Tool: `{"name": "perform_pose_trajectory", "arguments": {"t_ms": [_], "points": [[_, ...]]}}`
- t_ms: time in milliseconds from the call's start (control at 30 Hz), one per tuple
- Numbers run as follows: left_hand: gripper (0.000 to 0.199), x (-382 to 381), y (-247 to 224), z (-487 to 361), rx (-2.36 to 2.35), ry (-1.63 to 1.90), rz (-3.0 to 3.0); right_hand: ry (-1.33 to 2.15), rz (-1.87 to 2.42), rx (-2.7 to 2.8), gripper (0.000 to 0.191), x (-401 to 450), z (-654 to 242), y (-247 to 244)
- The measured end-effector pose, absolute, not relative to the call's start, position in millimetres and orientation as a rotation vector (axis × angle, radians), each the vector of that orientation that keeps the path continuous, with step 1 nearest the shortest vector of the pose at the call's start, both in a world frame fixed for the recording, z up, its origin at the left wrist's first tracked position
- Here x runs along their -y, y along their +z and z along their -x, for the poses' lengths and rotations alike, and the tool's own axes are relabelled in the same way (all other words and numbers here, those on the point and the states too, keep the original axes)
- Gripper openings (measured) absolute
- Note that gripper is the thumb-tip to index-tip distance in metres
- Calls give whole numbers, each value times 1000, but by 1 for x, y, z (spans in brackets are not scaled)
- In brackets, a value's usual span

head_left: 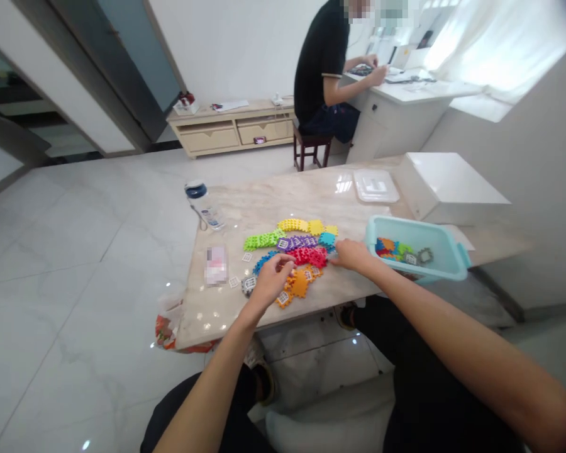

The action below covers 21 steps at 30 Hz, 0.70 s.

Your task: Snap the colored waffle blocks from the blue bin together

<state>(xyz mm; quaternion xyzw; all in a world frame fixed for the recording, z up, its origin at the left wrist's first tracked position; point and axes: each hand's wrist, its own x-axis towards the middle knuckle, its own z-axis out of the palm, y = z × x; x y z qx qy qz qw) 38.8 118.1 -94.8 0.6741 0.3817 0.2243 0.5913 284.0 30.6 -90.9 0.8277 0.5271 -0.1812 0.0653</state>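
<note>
The left hand curls, thumb toward fingers, over toothed tiles left of the bin; the right hand dips its fingers just left of it. Whether either grips a tile is unclear.

Toothed yellow tiles overlap in a row on the surface, green tiles and purple tiles forming 2 more rows beside it; red tiles bunch against the purple, orange tiles spread flat nearby.

Tiles in yellow, lime, purple, red, orange — and a pale turquoise tub.
</note>
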Motion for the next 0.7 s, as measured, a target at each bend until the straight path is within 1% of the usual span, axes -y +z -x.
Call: {"name": "perform_pose_trajectory", "arguments": {"t_ms": [100, 167, 200, 267, 300, 367, 400, 467, 533, 600, 700], "points": [[48, -122, -86, -37, -955, 526, -1599, -544, -2620, -1598, 44, -21, -297, -71], [51, -124, -82, -39, -945, 514, -1601, -533, -2702, -1666, 30, -11, -318, -58], [52, -124, -79, -40, -947, 510, -1598, -505, -2775, -1816, 27, -3, -332, -52], [53, -118, -75, -43, -942, 498, -1590, -324, -2981, -1941, 27, 17, -363, -43], [53, -114, -73, -44, -943, 495, -1586, -205, -3093, -1907, 28, 29, -379, -41], [53, -105, -70, -45, -941, 487, -1584, -59, -3237, -1642, 29, 51, -409, -42], [54, -102, -69, -46, -938, 481, -1586, -88, -3241, -1493, 30, 60, -423, -46], [54, -97, -67, -49, -931, 463, -1597, -265, -3172, -1288, 30, 72, -444, -61], [55, -95, -66, -51, -926, 447, -1608, -422, -3099, -1199, 27, 73, -456, -78], [56, -94, -64, -53, -916, 432, -1619, -502, -3070, -1149, 26, 67, -460, -94], [58, -93, -63, -55, -893, 408, -1629, -592, -3029, -1059, 39, 51, -460, -110]]}}
